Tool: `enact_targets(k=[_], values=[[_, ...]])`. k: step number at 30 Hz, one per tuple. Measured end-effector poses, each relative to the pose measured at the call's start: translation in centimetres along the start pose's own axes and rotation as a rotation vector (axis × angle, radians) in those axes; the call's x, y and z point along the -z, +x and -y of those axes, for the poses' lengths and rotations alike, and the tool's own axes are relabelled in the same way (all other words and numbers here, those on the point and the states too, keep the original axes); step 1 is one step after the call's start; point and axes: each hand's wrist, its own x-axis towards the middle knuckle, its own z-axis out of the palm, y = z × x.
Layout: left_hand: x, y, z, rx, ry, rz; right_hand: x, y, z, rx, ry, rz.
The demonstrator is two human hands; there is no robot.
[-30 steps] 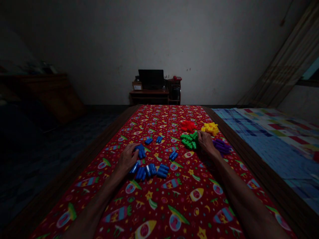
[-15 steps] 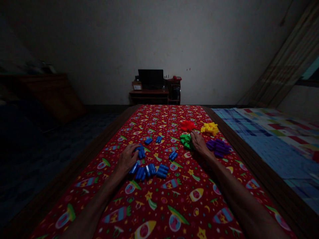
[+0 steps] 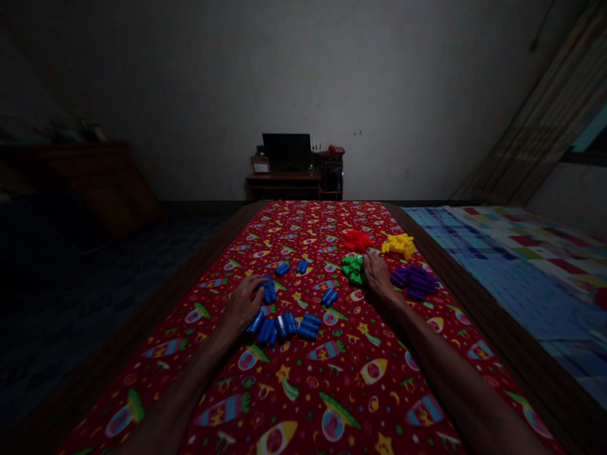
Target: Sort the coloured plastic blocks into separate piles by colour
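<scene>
My left hand [image 3: 243, 302] rests over the cloth, thumb and fingers apart, its fingertips touching a cluster of blue plastic pieces [image 3: 269, 292]. More blue tube-shaped pieces [image 3: 286, 324] lie in a curved row just in front of it, and small blue groups lie beyond and to the right. At the right edge of a pile of green plastic pieces [image 3: 352, 270], my right hand [image 3: 377, 274] has its fingers curled in against a green piece. Its fingertips are partly hidden. Close by lie piles of red pieces [image 3: 357, 240], yellow pieces [image 3: 399, 245] and purple pieces [image 3: 416, 282].
A red patterned cloth [image 3: 303, 385] covers the long table, whose dark wooden border [image 3: 493, 322] shows on both sides. Right of it is a bed with a blue checked cover [image 3: 469, 278]. A monitor [image 3: 287, 151] stands on a small desk by the far wall.
My right hand has shifted slightly down and left, its fingers curling closer to the green pile. My left hand stays at the blue pieces with hardly any movement.
</scene>
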Motion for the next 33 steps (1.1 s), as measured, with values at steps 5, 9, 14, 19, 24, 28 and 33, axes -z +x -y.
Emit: enact_targets(k=[5,9,14,19,24,28,33], values=[[0.0,-0.1,-0.1,-0.001,0.005,0.010,-0.3,0.0,0.2,-0.022,-0.018,0.023],[-0.2,0.0,0.2,0.015,0.016,0.012,-0.8,-0.2,0.1,-0.004,-0.018,0.012],[1.3,0.7,0.1,0.063,0.021,0.160,-0.1,0.0,0.8,0.039,-0.012,-0.103],[3.6,-0.7,-1.2,0.020,0.005,0.484,2.1,-1.1,4.4,0.270,0.189,-0.010],[1.6,-6.1,-3.2,-0.052,0.115,0.512,2.6,-6.5,6.4,0.490,0.174,0.373],[-1.0,-7.2,-4.7,-0.042,0.159,0.236,0.6,-9.1,6.9,0.570,0.133,0.447],[-3.0,-2.3,-4.1,-0.021,0.129,0.156,-3.2,-6.8,9.0,0.560,0.170,0.400]])
